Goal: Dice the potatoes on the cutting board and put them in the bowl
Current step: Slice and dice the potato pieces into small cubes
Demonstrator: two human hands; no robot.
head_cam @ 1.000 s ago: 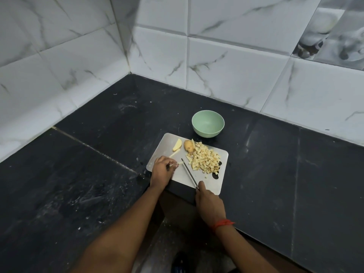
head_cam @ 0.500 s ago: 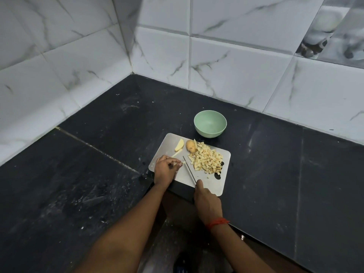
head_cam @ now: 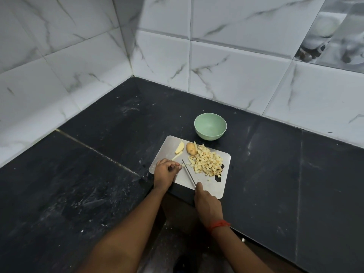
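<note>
Bowl: the green bowl (head_cam: 210, 135) stood on the black surface (head_cam: 98, 174), just behind the cutting board (head_cam: 214, 187). Only its smooth green inside showed.
Board: it held a pile of potato cubes (head_cam: 206, 163), a potato piece with skin (head_cam: 191, 148) touching the pile, and a pale slice (head_cam: 179, 147) to the left.
Left hand: the left hand (head_cam: 164, 172) pinched a small potato bit beside the blade.
Right hand: the right hand (head_cam: 206, 203) gripped the knife (head_cam: 188, 173) by its handle.

Mint-green bowl (head_cam: 210, 133), pale-yellow dice (head_cam: 206, 163), silver-grey board (head_cam: 213, 186), black counter (head_cam: 78, 194), white tiles (head_cam: 236, 75) (grey marble veins)
</note>
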